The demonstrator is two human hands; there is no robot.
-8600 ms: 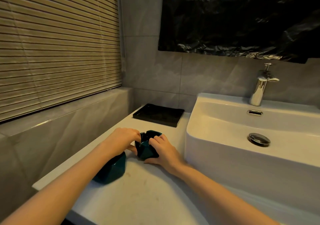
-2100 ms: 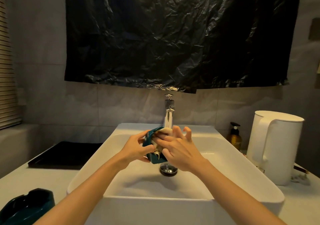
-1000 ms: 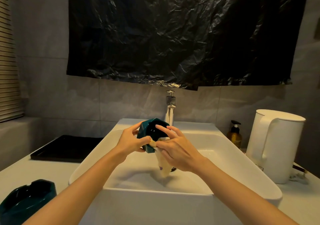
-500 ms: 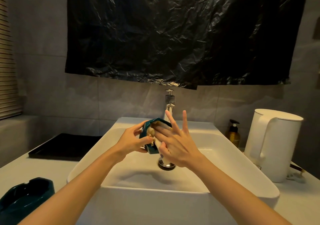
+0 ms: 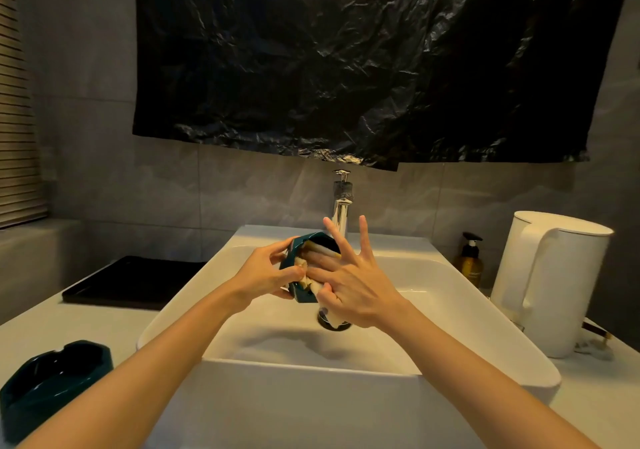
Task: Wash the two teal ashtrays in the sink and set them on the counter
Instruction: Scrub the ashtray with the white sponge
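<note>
Gripping the first teal ashtray [image 5: 304,297] with the left hand [image 5: 263,275], the person holds it above the basin of the white sink [image 5: 311,370], just in front of the chrome faucet [image 5: 341,206]. The ashtray is tipped on its side, its hollow turned toward the right hand [image 5: 356,289]; the left thumb and fingers are curled round its edge.

And look at the right hand: it works a pale cloth [image 5: 333,319] into that hollow. Thumb and lower fingers close on the cloth, two other fingers stick straight up and spread apart. A tail of cloth hangs below the palm, over the dark drain [image 5: 337,326]. Whether water is running cannot be told.

Over on the left, the second teal ashtray [image 5: 52,383] sits upright on the white counter [image 5: 86,324], well apart from the sink, nobody touching it.

Behind it, a black tray [image 5: 131,279] lies flat against the wall. On the sink's right stand an amber pump bottle [image 5: 470,258] and a white kettle [image 5: 554,282]. A crinkled black plastic sheet [image 5: 363,61] hangs on the tiled wall above.
</note>
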